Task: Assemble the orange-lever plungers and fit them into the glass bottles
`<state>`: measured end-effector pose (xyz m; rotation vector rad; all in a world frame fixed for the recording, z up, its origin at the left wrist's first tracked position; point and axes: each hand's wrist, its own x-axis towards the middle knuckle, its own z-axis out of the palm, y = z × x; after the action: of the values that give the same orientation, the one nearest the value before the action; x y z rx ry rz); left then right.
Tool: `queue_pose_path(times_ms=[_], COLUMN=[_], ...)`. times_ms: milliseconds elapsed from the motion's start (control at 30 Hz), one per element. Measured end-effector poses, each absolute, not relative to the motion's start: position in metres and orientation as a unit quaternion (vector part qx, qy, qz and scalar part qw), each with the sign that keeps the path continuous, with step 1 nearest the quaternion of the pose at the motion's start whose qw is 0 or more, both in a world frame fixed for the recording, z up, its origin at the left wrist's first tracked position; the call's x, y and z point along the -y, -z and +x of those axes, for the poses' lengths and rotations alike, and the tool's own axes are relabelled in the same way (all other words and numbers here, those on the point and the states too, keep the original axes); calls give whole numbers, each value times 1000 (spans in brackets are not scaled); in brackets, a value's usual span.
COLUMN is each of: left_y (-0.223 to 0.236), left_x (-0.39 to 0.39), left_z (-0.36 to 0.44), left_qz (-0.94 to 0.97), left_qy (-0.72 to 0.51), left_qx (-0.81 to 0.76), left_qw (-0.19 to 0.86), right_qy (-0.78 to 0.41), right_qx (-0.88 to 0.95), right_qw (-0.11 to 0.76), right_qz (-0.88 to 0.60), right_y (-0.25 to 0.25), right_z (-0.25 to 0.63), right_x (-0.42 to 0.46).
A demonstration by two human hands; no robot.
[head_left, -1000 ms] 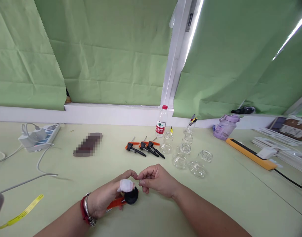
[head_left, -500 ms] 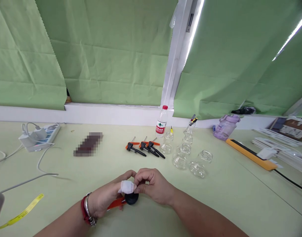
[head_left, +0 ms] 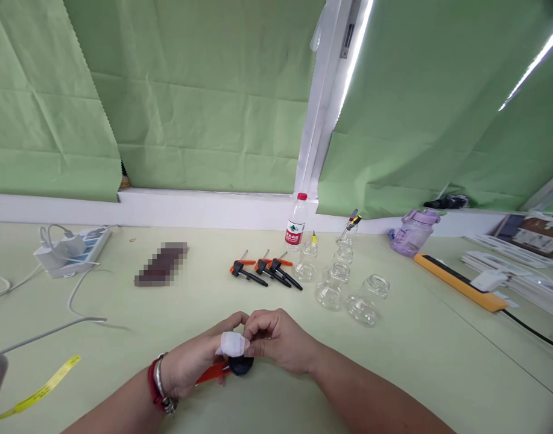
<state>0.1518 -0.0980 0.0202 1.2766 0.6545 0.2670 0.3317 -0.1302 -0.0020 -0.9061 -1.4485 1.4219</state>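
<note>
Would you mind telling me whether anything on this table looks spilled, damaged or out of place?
No spill or breakage shows on the table. What stands out is the white wrapping on the left hand, perhaps covering an injury. Two orange and black tools overlap untidily, while a similar tool lies apart.

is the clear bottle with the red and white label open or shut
Shut: a red cap sits on the neck of the clear bottle, which stands upright near the wall.
</note>
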Motion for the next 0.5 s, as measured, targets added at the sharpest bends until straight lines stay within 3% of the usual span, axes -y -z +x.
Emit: queue_pose_path(times_ms=[500], left_y=[-18], left_x=[97], left_z=[152], left_qz=[581], left_qy=[-121], left_qx=[-299], left_qw=[747], right_qy=[-600], right_qx=[553], right_qw=[455], right_qz=[-357], right_y=[6], right_z=[330], right_x=[131])
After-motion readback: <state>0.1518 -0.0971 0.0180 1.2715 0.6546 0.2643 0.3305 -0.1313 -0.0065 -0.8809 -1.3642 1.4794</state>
